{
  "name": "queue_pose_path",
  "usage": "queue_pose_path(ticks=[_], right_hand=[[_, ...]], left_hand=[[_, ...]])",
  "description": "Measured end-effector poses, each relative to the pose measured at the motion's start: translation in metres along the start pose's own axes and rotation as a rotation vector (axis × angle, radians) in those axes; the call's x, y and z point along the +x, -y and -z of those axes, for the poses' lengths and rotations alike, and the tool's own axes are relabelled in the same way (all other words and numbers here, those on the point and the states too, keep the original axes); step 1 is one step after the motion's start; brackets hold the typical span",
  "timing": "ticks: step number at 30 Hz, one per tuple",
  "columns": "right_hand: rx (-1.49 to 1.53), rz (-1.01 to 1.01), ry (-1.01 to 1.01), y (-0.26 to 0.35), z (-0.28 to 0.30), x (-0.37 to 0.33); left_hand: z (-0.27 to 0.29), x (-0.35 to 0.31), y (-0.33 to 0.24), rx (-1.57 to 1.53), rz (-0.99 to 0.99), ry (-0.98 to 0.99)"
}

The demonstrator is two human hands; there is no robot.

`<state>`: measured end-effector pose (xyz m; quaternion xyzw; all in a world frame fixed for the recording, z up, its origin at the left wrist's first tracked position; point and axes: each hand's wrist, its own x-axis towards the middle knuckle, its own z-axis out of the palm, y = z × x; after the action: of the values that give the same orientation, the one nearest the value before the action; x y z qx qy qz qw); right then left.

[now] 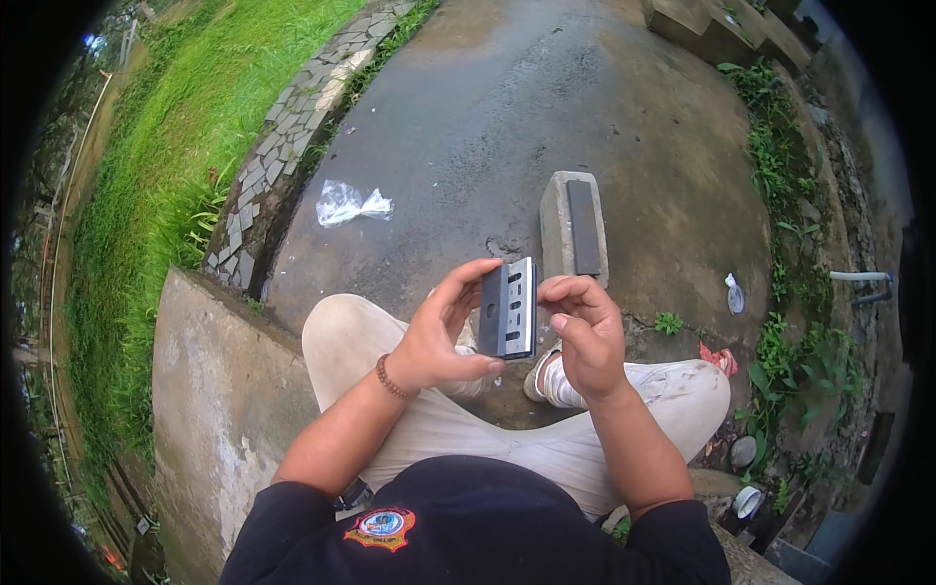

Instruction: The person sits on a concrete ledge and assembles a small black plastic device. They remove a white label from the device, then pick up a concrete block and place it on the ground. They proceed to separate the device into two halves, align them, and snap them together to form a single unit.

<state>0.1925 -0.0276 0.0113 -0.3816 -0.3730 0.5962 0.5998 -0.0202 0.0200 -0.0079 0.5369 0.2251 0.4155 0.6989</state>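
Note:
My left hand [444, 327] is closed around a dark flat block with a slotted silver metal blade [518, 309] along its right side, apparently a planer blade in a holder. The thumb lies at its lower edge and the fingers at its upper end. Just right of the blade is my right hand [588, 331], its fingers loosely bent and the thumb apart from them. Its fingertips are very near the blade's right edge; whether they touch it I cannot tell. Beyond my hands, a dark grey rectangular strip like a whetstone [584, 228] lies on top of a concrete block [555, 222].
A knotted clear plastic bag [353, 204] lies on the damp concrete ground [468, 127] ahead to the left. At right are a small clear packet [734, 293], a red scrap [720, 358] and weeds. A low concrete ledge [219, 380] stands to the left.

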Motion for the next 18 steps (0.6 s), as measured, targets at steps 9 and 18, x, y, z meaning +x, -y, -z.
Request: queue_pose_path(ticks=[9, 18], right_hand=[[-0.586, 0.354, 0.337, 0.029, 0.012, 0.012], [-0.764, 0.355, 0.325, 0.031, 0.015, 0.011]], left_hand=[[-0.001, -0.001, -0.004, 0.154, 0.044, 0.026], [0.001, 0.000, -0.007, 0.336, 0.036, 0.067]])
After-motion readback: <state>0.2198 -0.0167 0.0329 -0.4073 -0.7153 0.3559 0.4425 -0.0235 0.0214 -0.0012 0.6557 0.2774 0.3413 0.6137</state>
